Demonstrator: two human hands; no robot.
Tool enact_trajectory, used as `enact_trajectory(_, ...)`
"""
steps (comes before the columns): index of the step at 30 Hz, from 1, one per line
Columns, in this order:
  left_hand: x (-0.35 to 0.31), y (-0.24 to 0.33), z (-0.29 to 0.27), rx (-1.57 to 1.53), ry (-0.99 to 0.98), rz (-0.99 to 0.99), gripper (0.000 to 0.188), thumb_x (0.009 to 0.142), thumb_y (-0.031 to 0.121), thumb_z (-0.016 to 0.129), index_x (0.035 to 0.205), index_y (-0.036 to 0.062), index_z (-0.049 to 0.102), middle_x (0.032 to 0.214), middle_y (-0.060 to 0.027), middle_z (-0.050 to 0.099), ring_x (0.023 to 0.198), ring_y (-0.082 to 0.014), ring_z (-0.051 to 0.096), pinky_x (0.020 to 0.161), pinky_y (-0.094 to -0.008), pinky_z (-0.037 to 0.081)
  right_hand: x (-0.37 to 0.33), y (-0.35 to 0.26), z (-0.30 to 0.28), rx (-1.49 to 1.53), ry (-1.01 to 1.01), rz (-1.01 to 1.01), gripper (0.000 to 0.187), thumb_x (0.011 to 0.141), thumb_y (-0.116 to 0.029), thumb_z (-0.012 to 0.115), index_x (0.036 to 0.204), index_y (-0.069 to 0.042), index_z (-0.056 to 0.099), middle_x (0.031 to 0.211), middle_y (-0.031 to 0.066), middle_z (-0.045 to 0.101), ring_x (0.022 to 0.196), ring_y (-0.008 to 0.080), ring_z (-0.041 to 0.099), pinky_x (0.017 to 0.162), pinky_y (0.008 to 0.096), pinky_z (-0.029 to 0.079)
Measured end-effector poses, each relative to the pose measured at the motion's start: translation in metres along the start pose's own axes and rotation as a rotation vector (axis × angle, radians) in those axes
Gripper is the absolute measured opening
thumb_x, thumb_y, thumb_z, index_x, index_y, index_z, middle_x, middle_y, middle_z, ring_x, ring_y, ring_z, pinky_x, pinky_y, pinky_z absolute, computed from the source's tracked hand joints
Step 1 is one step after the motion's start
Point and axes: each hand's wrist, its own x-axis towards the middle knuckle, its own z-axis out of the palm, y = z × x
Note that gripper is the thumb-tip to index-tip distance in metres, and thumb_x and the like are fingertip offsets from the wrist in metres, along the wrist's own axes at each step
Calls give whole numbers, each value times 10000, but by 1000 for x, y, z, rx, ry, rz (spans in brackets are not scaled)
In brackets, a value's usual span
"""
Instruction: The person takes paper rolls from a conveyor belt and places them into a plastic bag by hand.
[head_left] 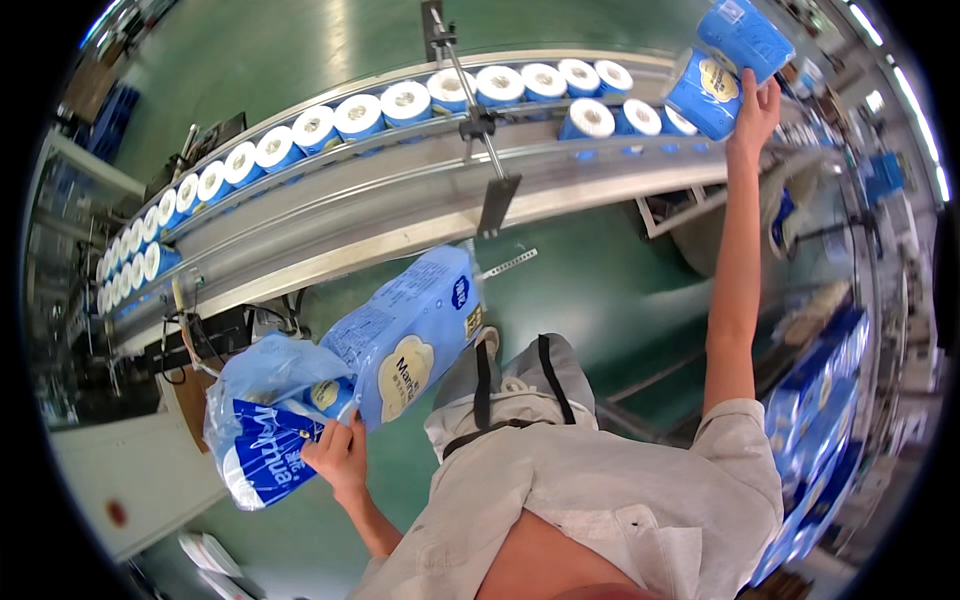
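My left hand (pixel 338 455) is closed on the open end of a blue plastic bag (pixel 410 310) of paper rolls. The bag lies slanted in front of my legs, its loose, crumpled mouth (pixel 262 375) toward the left. Inside that mouth shows part of a blue-wrapped roll (pixel 326 394). At the upper right, my right arm is stretched out over the conveyor. There my right hand (pixel 756 115) grips two blue-wrapped paper rolls, a lower roll (pixel 703 92) with a cream label and an upper roll (pixel 746 40). Part of its grip is hidden behind them.
A metal conveyor (pixel 330 240) curves across the front, carrying several white-topped paper rolls (pixel 405 103) in rows. A bracket on a rod (pixel 497 205) juts over its near edge. Several blue packs (pixel 820 400) are stacked at my right. A pale cabinet (pixel 130 470) stands at the left.
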Motion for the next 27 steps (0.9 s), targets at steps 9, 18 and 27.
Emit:
enact_trajectory(9,4,75,28,306,-2,-408,401,862,0,724,582,28,439,550,-109,407,440,-297,375,470,-440,232,108,231,14,-1161,-784,-614,452,786,-362,828,1188,-199,703,1362,200,574,1137,356,603,1007,444,411)
enact_trajectory(18,-3,184,37,499,134,-759,443,978,66,662,638,-15,390,572,-70,260,516,-154,236,486,-381,215,147,375,-105,-1030,-1241,-636,473,681,-212,856,1132,-205,715,1421,187,533,1181,343,559,1068,500,376)
enact_trajectory(27,20,322,57,547,276,-815,378,948,17,639,653,-12,403,591,-84,305,531,-155,276,489,-373,226,194,404,-98,-734,-1573,-554,492,637,-278,869,1090,-178,707,1386,187,550,1211,388,529,1073,519,374)
